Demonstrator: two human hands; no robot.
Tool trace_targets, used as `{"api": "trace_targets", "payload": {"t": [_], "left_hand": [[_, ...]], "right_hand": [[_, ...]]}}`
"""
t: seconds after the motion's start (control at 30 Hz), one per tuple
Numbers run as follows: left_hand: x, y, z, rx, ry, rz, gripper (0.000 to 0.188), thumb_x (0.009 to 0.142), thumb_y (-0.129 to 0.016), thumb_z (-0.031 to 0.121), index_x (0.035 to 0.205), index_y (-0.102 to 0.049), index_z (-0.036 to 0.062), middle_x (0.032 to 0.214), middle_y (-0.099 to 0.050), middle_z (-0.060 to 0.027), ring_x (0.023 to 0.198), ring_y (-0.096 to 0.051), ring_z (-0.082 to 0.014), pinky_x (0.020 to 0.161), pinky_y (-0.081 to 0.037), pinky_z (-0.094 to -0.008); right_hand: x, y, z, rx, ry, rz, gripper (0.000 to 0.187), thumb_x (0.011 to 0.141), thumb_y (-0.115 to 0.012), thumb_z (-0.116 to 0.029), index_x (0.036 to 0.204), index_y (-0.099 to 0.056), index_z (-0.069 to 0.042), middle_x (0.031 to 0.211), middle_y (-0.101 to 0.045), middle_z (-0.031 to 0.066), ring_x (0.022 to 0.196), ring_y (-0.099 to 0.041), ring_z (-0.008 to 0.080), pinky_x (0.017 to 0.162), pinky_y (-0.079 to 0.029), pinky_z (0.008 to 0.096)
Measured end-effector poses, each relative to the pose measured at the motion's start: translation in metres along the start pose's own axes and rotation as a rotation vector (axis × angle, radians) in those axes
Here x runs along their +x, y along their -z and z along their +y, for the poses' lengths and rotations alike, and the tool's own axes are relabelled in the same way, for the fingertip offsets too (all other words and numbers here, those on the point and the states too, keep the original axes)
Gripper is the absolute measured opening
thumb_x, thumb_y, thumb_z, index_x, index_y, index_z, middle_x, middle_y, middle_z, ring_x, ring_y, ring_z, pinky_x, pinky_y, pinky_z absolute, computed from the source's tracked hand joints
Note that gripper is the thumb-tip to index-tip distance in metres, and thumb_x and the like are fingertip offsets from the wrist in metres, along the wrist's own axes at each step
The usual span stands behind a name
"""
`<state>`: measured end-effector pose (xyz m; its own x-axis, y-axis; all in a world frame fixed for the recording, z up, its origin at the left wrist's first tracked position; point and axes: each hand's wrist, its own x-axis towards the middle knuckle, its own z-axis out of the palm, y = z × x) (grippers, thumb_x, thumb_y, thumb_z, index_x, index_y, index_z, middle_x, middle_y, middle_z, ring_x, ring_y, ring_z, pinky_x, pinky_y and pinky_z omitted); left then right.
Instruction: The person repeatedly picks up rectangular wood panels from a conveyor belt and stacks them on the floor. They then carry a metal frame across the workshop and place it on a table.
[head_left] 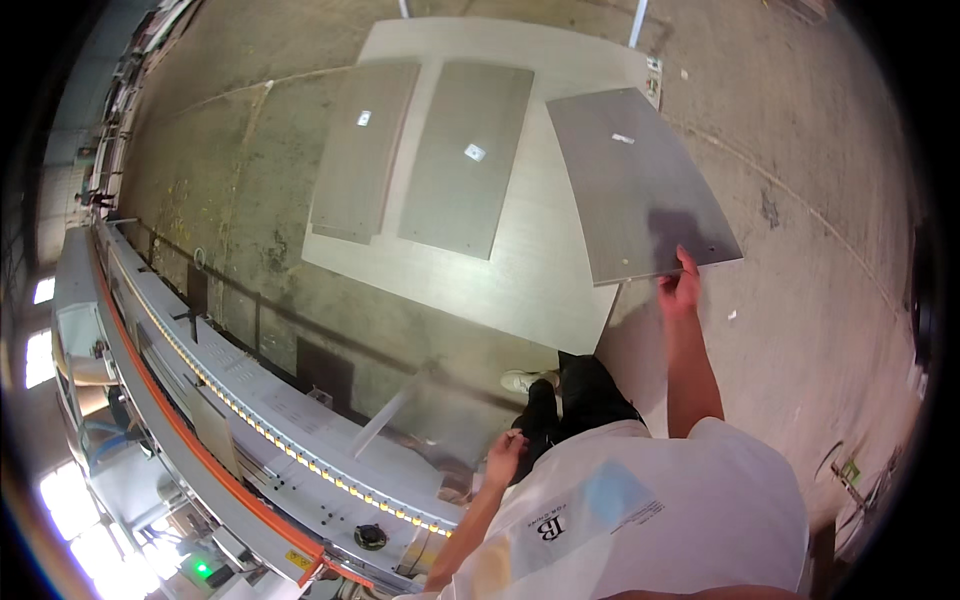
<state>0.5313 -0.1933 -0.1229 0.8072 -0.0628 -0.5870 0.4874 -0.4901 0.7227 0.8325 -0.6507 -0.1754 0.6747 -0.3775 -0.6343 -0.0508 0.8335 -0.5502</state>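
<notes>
Work looks partway along: a flat grey rectangular panel (635,190) extends past the right edge of a large pale board (540,300), its near edge gripped by the right hand (680,288), so its handling seems unfinished; whether the board supports it is unclear. A left grey-brown panel (362,165) and a middle grey-brown panel (465,190) lie flat there, apparently settled. The left hand (505,456) sits beside a black-trousered leg (594,390), fingers curled; I cannot tell whether it is empty.

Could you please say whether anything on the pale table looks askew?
Yes: the right panel, held at its near edge by the right hand, is angled unlike the middle panel and juts beyond the table.
</notes>
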Motion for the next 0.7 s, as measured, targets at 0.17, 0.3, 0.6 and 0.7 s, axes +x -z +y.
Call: {"api": "trace_targets", "payload": {"t": [0.17, 0.3, 0.6, 0.7], "left_hand": [[0.032, 0.022, 0.055, -0.38, 0.041, 0.054, 0.027, 0.104, -0.06, 0.025, 0.123, -0.066, 0.0075, 0.102, -0.071, -0.0027, 0.087, -0.064, -0.0115, 0.078, -0.051, -0.0266], [0.069, 0.062, 0.138, -0.788, 0.2, 0.053, 0.04, 0.103, -0.061, 0.035, 0.131, -0.062, 0.005, 0.117, -0.07, -0.0067, 0.102, -0.064, -0.0152, 0.085, -0.05, -0.0295], [0.038, 0.158, 0.18, -1.889, -0.347, 0.1, 0.067, 0.102, -0.06, 0.044, 0.151, -0.04, 0.0022, 0.157, -0.044, -0.0146, 0.145, -0.04, -0.0333, 0.122, -0.029, -0.0521], [-0.01, 0.156, 0.111, -1.887, -0.421, 0.244, 0.06, 0.097, -0.066, 0.027, 0.146, -0.044, 0.0015, 0.149, -0.052, -0.0153, 0.139, -0.048, -0.0347, 0.12, -0.033, -0.054]], "right_hand": [[-0.089, -0.01, -0.059, -0.218, 0.016, -0.072, 0.02, 0.098, -0.063, -0.019, 0.114, -0.069, -0.011, 0.106, -0.072, 0.0008, 0.092, -0.068, 0.0115, 0.068, -0.055, 0.0309], [-0.133, 0.015, -0.108, -0.23, -0.113, -0.462, 0.037, 0.097, -0.059, -0.023, 0.129, -0.062, -0.005, 0.13, -0.066, 0.0091, 0.115, -0.066, 0.0242, 0.097, -0.055, 0.0439], [-0.144, -0.086, -0.072, -0.495, -0.364, -0.678, 0.051, 0.092, -0.062, -0.024, 0.138, -0.056, -0.003, 0.13, -0.066, 0.0127, 0.119, -0.064, 0.032, 0.104, -0.051, 0.0494], [-0.131, -0.142, -0.008, -0.73, -0.483, -0.781, 0.049, 0.094, -0.064, -0.029, 0.135, -0.059, -0.002, 0.127, -0.068, 0.0136, 0.115, -0.066, 0.0324, 0.101, -0.053, 0.0481]]}}
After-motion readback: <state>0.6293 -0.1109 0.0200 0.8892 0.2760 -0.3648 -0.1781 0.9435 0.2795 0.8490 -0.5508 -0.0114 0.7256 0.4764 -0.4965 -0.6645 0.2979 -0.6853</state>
